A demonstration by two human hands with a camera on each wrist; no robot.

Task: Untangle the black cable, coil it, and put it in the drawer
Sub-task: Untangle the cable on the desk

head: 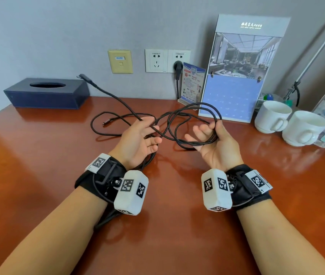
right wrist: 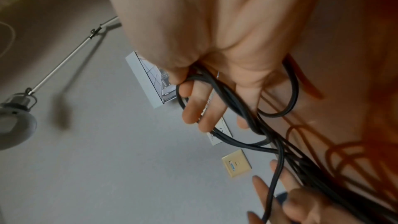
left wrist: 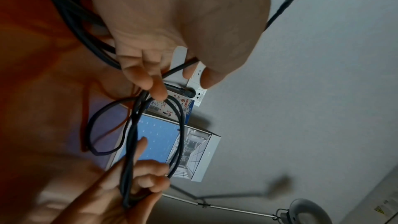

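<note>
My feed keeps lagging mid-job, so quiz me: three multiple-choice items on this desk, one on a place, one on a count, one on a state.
1. Where is the tissue box?
A. far left, against the wall
B. beside the cups
C. under the left hand

2. How many white cups stand on the desk?
A. one
B. two
C. four

3. What state is the black cable in?
A. neatly coiled on the desk
B. plugged into the wall
C. loose loops held between both hands

Answers:
1 A: it sits at the desk's back left by the wall.
2 B: two stand side by side at the right.
3 C: the right hand grips loops while strands cross the left hand.
</note>
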